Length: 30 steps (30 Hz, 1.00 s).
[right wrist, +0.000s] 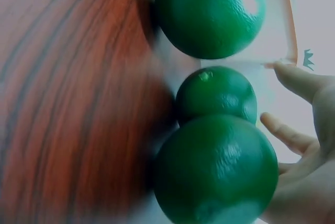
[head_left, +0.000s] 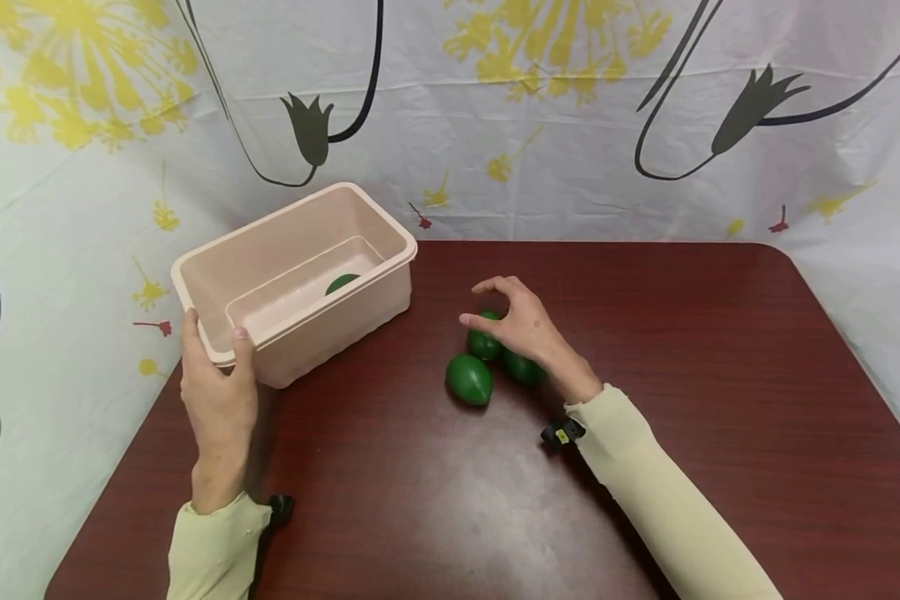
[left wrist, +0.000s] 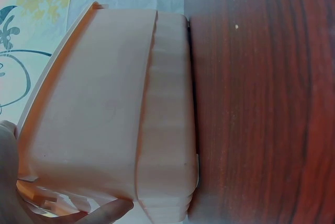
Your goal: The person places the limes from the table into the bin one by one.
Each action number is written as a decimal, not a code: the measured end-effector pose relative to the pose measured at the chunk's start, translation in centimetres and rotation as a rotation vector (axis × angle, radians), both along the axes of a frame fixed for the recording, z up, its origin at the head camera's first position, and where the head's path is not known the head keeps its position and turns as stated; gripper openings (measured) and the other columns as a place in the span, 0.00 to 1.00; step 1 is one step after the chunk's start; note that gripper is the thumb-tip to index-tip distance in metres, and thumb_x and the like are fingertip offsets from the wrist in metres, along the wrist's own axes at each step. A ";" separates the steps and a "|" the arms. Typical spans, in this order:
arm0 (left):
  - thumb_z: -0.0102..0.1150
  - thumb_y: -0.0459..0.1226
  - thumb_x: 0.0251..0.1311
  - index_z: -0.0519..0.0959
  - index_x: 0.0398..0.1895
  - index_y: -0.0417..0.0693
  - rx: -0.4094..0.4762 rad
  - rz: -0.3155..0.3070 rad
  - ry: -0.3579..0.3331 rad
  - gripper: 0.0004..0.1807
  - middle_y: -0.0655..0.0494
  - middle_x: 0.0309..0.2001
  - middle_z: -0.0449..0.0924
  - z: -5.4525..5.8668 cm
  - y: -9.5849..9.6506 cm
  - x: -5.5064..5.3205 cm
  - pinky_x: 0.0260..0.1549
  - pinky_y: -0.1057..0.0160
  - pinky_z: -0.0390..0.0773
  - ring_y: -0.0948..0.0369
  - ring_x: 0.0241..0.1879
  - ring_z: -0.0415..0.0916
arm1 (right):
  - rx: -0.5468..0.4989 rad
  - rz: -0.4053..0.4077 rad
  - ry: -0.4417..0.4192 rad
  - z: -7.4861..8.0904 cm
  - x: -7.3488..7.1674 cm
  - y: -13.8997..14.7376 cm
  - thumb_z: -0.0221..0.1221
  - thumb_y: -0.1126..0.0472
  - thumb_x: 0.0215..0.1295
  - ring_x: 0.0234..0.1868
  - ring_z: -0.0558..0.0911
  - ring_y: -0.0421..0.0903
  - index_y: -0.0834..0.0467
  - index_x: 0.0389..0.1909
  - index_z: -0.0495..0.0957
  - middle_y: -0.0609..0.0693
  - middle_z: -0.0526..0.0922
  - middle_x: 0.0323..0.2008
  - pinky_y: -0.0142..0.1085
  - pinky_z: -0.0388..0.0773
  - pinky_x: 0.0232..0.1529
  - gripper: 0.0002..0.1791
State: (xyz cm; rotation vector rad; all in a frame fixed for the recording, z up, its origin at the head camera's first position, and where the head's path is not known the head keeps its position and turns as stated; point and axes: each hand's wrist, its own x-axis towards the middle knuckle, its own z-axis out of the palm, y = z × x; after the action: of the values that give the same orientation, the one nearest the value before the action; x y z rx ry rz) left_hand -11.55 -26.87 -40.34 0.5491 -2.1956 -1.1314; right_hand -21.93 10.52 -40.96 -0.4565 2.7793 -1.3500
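Observation:
A beige plastic bin (head_left: 337,308) stands at the table's back left. My left hand (head_left: 219,400) grips its near-left corner, the thumb by the front rim and the fingers at the left end. Inside the bin a green lime (head_left: 341,283) shows partly above the front wall. Three more limes sit close together on the table: a front one (head_left: 468,380), one behind it (head_left: 483,342) and one on the right (head_left: 527,369), partly covered by my right hand (head_left: 528,325). That hand hovers over them with thumb and fingers spread apart, holding nothing; the right wrist view shows its fingers beside the limes.
The dark red wooden table (head_left: 682,358) reaches back to a white patterned cloth (head_left: 555,167), which also hangs along the left and right sides. The bin's back stands close to the cloth. Each sleeve has a small black device (head_left: 562,433) at the wrist.

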 end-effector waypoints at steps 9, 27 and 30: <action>0.54 0.58 0.66 0.59 0.82 0.70 0.002 -0.002 0.014 0.40 0.53 0.78 0.68 0.1 0.1 0.0 0.72 0.43 0.66 0.48 0.73 0.69 | 0.061 0.087 -0.105 0.1 0.3 1.2 0.71 0.46 0.63 0.69 0.75 0.56 0.54 0.68 0.75 0.55 0.74 0.68 0.56 0.71 0.69 0.35; 0.54 0.58 0.66 0.60 0.81 0.70 0.007 0.005 0.016 0.40 0.52 0.77 0.69 0.0 0.1 0.0 0.71 0.42 0.66 0.47 0.72 0.70 | 0.075 0.184 -0.179 -0.7 0.5 1.8 0.74 0.55 0.60 0.58 0.82 0.55 0.53 0.71 0.73 0.55 0.74 0.66 0.50 0.81 0.57 0.38; 0.54 0.58 0.66 0.59 0.81 0.70 0.007 0.004 0.012 0.40 0.54 0.77 0.68 0.0 0.1 0.0 0.71 0.42 0.66 0.48 0.72 0.70 | 0.073 0.181 -0.187 -0.7 0.5 1.9 0.74 0.56 0.59 0.59 0.82 0.56 0.53 0.71 0.73 0.55 0.74 0.67 0.49 0.82 0.56 0.38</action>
State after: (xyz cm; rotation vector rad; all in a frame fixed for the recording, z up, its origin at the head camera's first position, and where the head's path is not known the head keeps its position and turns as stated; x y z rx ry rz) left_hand -11.57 -26.74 -40.31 0.5479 -2.1807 -1.1382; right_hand -21.40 12.40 -41.70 -0.5347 2.5577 -1.1831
